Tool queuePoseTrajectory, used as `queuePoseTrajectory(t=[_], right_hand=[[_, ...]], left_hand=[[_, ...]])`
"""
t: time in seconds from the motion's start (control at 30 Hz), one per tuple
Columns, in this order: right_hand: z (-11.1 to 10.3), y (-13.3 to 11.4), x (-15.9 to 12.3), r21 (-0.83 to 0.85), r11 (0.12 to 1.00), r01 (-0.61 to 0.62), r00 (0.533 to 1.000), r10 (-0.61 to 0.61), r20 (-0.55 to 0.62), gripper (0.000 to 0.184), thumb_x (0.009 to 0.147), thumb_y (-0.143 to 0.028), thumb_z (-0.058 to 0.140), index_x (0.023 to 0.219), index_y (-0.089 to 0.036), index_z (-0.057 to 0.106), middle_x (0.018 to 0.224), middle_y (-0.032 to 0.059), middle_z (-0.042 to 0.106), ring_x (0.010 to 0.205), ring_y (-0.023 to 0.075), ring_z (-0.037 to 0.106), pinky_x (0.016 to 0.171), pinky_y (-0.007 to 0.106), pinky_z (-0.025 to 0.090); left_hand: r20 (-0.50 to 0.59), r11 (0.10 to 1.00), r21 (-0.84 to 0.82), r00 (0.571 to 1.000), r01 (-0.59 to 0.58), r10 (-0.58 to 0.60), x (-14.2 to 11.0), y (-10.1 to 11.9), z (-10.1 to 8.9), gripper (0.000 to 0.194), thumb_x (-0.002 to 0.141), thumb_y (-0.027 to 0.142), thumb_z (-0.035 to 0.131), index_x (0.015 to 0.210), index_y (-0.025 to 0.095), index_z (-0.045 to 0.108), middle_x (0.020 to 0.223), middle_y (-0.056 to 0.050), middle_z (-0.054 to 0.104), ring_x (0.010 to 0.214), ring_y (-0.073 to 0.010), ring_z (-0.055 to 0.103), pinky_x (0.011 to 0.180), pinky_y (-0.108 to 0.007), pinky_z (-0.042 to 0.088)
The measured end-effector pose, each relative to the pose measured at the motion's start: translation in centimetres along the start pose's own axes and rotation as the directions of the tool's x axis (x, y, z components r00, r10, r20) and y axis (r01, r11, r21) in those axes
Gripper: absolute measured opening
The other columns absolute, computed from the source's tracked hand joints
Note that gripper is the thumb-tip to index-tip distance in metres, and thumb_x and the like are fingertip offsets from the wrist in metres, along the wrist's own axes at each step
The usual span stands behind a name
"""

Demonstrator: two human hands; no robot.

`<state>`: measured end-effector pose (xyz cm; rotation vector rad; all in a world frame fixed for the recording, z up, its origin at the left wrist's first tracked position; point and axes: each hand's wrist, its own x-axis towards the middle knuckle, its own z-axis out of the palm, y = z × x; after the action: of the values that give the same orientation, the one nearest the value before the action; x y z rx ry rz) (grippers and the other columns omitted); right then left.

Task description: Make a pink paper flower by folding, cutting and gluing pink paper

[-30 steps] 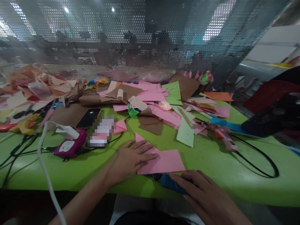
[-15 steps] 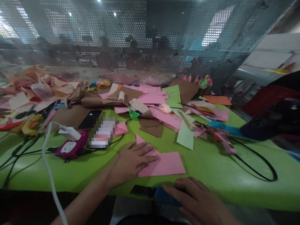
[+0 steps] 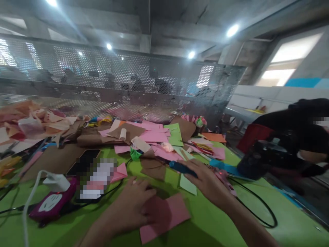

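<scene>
- Two bare hands work over a green table (image 3: 259, 209); the left hand (image 3: 135, 206) is at lower centre-left of the frame, the right hand (image 3: 205, 180) higher up, right of centre
- The folded pink paper (image 3: 177, 212) lies at the bottom centre of the frame, its long axis slanting from lower left up to the right, its left part shaded and partly covered by the left hand
- The left fingers are bent and a little spread over that left end; blur hides whether they pinch the sheet or only press on it, so I cannot tell
- The right fingers are closed round a blue-handled tool (image 3: 182, 168), whose dark, thin end points to the left, over the brown paper (image 3: 154, 169)
- Key relation: the pink paper lies below and to the left of the right fingers, apart from them, while the left hand is the nearer one; the tool's tip points off above the sheet, not at it
- Under and beside the right hand are a pale green strip (image 3: 189, 185) and a pink glue gun (image 3: 226, 181)
- Left of the left hand are a small pink piece (image 3: 119, 172) and a purple box (image 3: 55, 202) with a white plug (image 3: 57, 182)
</scene>
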<state>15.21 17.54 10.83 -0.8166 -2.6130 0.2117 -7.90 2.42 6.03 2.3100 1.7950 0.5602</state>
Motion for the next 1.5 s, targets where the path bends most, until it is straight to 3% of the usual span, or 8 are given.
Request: queuePoseTrajectory(t=[0.13,0.3,0.57,0.73,0.83,0.97,1.23,1.5], right_hand=[[2.4,3.2,5.6,-0.107,0.992,-0.065,0.997,0.06,-0.048,0.043,0.085,-0.014,0.052,0.127,-0.018,0.06,0.112,0.0125,0.065,0.106,0.0281,0.059,0.091,0.04,0.046],[4.1,3.6,9.6,-0.135,0.986,-0.097,0.993,0.087,-0.078,0.041,0.082,-0.009,0.051,0.12,-0.008,0.065,0.105,0.0212,0.064,0.1,0.0368,0.059,0.087,0.05,0.044],[7.8,-5.6,11.7,0.058,0.963,0.262,0.952,-0.268,0.148,0.049,0.078,-0.023,0.071,0.126,-0.029,0.061,0.116,0.0037,0.065,0.109,0.0207,0.057,0.095,0.028,0.043],[11.3,-9.5,12.5,0.28,0.89,0.361,0.866,-0.431,0.254,0.073,0.073,-0.026,0.076,0.14,-0.028,0.046,0.14,0.0105,0.046,0.117,0.026,0.054,0.095,0.035,0.044],[12.4,-10.1,12.8,0.267,0.875,0.404,0.863,-0.461,0.204,0.049,0.073,-0.019,0.072,0.121,-0.024,0.06,0.119,0.0071,0.059,0.099,0.0217,0.061,0.084,0.03,0.047],[11.8,-9.1,13.5,0.2,0.912,0.357,0.911,-0.388,0.139,0.03,0.073,-0.017,0.071,0.102,-0.02,0.063,0.1,0.0033,0.063,0.087,0.0183,0.06,0.076,0.026,0.046],[8.5,-2.0,15.4,0.022,0.991,0.13,0.991,-0.13,-0.022,0.035,0.078,-0.015,0.065,0.113,-0.017,0.06,0.113,0.0108,0.06,0.098,0.0239,0.058,0.084,0.035,0.044],[8.5,-1.6,14.0,0.032,0.994,0.106,0.994,-0.106,0.006,0.073,0.067,-0.012,0.07,0.136,-0.025,0.051,0.14,0.0124,0.048,0.124,0.0329,0.048,0.102,0.047,0.035]], left_hand=[[-0.011,0.996,-0.059,0.997,0.07,-0.071,0.2,0.0,0.1,0.046,0.062,0.045,0.078,0.101,0.026,0.066,0.099,-0.002,0.06,0.096,-0.0261,0.054,0.085,-0.039,0.036],[-0.055,0.985,-0.106,0.988,0.138,-0.144,-0.3,-0.3,0.7,0.01,0.08,0.029,0.066,0.077,0.02,0.061,0.084,0.0,0.064,0.084,-0.0192,0.057,0.074,-0.031,0.033],[-0.111,0.958,-0.188,0.965,0.216,-0.239,-0.6,0.2,2.2,0.011,0.075,0.018,0.061,0.065,0.019,0.056,0.074,-0.001,0.067,0.074,-0.0179,0.06,0.064,-0.03,0.029],[-0.022,0.946,-0.216,0.967,0.242,-0.252,-0.6,-0.3,2.9,0.007,0.064,0.011,0.059,0.064,0.019,0.059,0.076,-0.004,0.07,0.077,-0.0212,0.062,0.065,-0.03,0.031],[-0.011,0.953,-0.192,0.971,0.233,-0.239,-0.6,-1.1,3.5,0.008,0.062,0.011,0.059,0.062,0.019,0.06,0.072,-0.004,0.07,0.07,-0.0206,0.061,0.06,-0.03,0.028],[-0.03,0.968,-0.154,0.978,0.2,-0.207,-0.8,-2.1,4.1,0.006,0.07,0.017,0.06,0.068,0.021,0.064,0.072,-0.004,0.071,0.064,-0.0199,0.059,0.054,-0.03,0.024],[0.019,0.949,-0.177,0.965,0.26,-0.261,-0.9,-2.1,3.5,0.009,0.072,0.019,0.054,0.072,0.021,0.062,0.075,-0.005,0.07,0.068,-0.0205,0.06,0.056,-0.029,0.027],[-0.073,0.833,-0.44,0.911,0.335,-0.405,-0.8,-1.9,3.0,0.02,0.075,0.026,0.049,0.061,0.022,0.036,0.058,0.004,0.042,0.058,-0.0137,0.04,0.055,-0.028,0.023]])
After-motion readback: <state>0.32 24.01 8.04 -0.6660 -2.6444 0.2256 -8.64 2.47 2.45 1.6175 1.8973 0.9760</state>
